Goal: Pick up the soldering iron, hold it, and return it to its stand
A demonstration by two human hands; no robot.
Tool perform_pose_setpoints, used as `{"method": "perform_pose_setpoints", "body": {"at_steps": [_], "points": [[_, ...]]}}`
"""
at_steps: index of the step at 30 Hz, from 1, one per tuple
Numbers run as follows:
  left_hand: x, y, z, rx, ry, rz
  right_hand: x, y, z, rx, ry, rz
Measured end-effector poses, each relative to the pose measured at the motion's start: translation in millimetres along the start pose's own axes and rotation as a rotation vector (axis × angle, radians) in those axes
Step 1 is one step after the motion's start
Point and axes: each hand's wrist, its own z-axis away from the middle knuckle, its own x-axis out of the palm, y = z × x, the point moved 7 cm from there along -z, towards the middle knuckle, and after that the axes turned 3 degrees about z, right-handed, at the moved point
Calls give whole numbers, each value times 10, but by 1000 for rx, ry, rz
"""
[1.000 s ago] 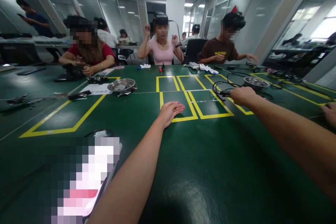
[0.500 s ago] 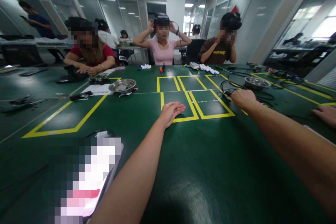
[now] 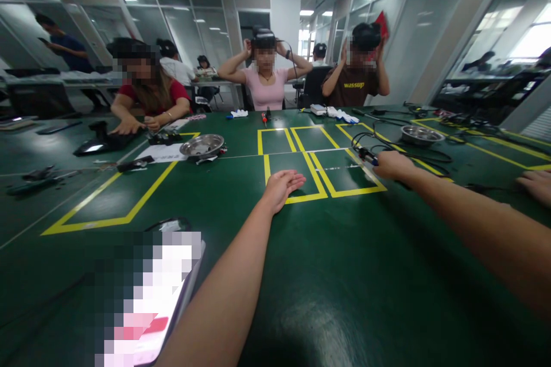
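My left hand rests on the green table inside a yellow tape rectangle. Its fingers are stretched out and it holds nothing. To the right, my right hand is closed around a blue-handled tool with a dark and metallic front end. The tool points left over the right side of another taped rectangle; its exact kind is too small to tell. Loops of black cable lie just behind that hand.
Metal bowls stand at left and right. A lit phone lies near my left forearm. White gloves and a red screwdriver lie at the far edge. Several people sit opposite; another person's hand rests at right.
My right hand has drawn the blue-handled tool into view beside the cables, moving slightly nearer. My left hand has stayed in place. The person at far right has raised their hands to their headset.
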Motion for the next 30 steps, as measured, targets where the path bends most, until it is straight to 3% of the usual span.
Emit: {"method": "perform_pose_setpoints", "body": {"at_steps": [2, 5, 8, 11, 17, 22, 30], "points": [[-4, -1, 2, 1, 2, -9, 83, -150, 121, 49, -63, -227], [-7, -11, -2, 9, -4, -7, 217, -541, 398, 48, -181, -823], [-10, -26, -17, 19, -1, 8, 258, -1030, 721, -55, -323, -1385], [-21, -21, -34, 42, 16, 33, 257, -1430, 983, -158, -438, -1667], [-36, 5, -57, 77, 3, 98, 337, -1798, 1219, -301, -504, -1794], [26, 2, -27, 75, -69, 77, 380, -1777, 1293, -319, -470, -1790], [16, 7, -2, 50, -14, 93, 321, -1758, 1329, -374, -424, -1769]]}}
